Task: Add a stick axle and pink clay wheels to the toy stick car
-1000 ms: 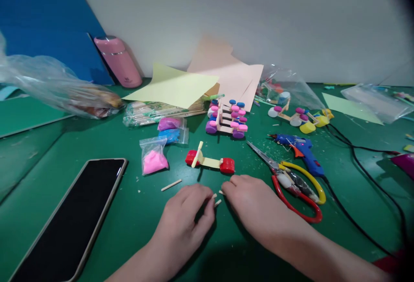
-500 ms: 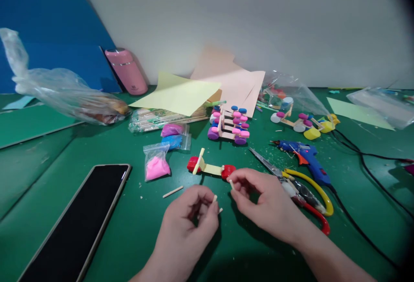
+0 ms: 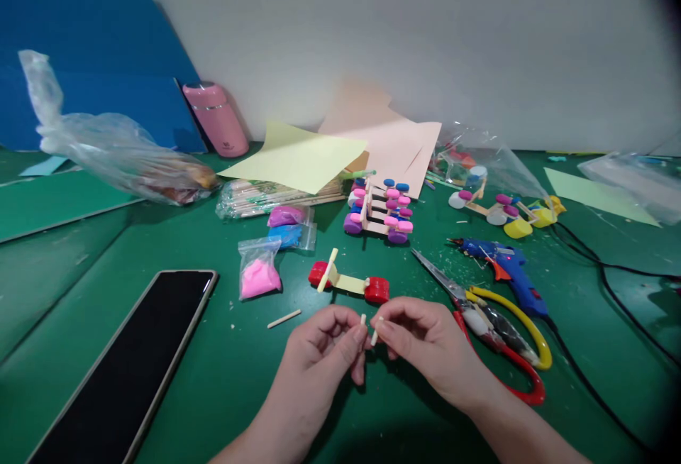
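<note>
My left hand (image 3: 322, 354) pinches a short piece of wooden stick (image 3: 363, 319) between thumb and fingers; only its tip shows. Close beside it, my right hand (image 3: 425, 340) grips another short stick piece (image 3: 375, 334), held at a tilt. The fingertips of both hands nearly meet; whether they touch I cannot tell. Just beyond them stands a small toy scooter (image 3: 350, 284) with red wheels, a pale yellow deck and a handlebar. A loose stick piece (image 3: 284, 318) lies on the green table to the left of my left hand.
Scissors (image 3: 452, 283) and a blue glue gun (image 3: 505, 265) lie at right, its cable trailing. Finished toy scooters (image 3: 380, 223) stand behind. Bags of pink clay (image 3: 259, 279) and blue clay (image 3: 286, 235), a phone (image 3: 128, 365), bundled sticks (image 3: 281, 198) and a pink flask (image 3: 217, 120) sit left.
Both hands have come together, the right moving left and nearer to me, away from the scooter's red wheel. Each keeps its stick piece. The view has shifted slightly.
</note>
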A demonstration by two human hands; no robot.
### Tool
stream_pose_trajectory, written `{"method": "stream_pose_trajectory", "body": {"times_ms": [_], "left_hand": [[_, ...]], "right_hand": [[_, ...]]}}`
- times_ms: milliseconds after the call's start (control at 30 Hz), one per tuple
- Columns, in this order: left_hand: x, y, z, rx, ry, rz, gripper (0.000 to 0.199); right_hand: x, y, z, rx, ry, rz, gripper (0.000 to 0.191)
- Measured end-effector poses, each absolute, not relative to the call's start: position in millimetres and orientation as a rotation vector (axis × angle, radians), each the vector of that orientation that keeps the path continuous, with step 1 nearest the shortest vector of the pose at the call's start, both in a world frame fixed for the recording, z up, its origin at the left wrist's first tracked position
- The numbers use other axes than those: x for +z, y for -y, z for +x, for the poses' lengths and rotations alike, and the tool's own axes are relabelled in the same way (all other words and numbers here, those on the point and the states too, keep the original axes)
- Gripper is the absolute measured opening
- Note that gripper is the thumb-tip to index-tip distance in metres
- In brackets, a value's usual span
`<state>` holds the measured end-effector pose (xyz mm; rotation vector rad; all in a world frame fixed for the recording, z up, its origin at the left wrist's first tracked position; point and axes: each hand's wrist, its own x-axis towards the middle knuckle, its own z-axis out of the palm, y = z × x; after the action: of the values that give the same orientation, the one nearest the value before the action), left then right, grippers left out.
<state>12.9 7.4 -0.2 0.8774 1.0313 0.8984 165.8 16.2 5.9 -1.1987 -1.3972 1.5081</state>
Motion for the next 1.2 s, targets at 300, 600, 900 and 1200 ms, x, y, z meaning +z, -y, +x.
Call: {"method": "stream_pose_trajectory", "body": {"times_ms": [300,600,900,1200], "left_hand": [[1.0,-7.8,13.3,0.843,-0.918,0.702,0.008],[-0.5,-6.8,13.0,0.821,-0.940,0.653,0.010],[0.5,-7.4,14.2,0.803,-0.996,0.669,0.013],[1.7,-8.6,14.2,0.753,-1.051,0.740,0.016]], "right_hand": [[-0.5,-15.3,162.7,1.586,1.336,-1.156,0.017],[-1.5,-15.4,161.0,1.578,1.302,-1.148,0.012],[-0.6,-15.5,158.0,1.605,1.262,-1.172,0.013],[-1.4,-15.5,154.4,1.615,1.199,-1.264,0.014]]}}
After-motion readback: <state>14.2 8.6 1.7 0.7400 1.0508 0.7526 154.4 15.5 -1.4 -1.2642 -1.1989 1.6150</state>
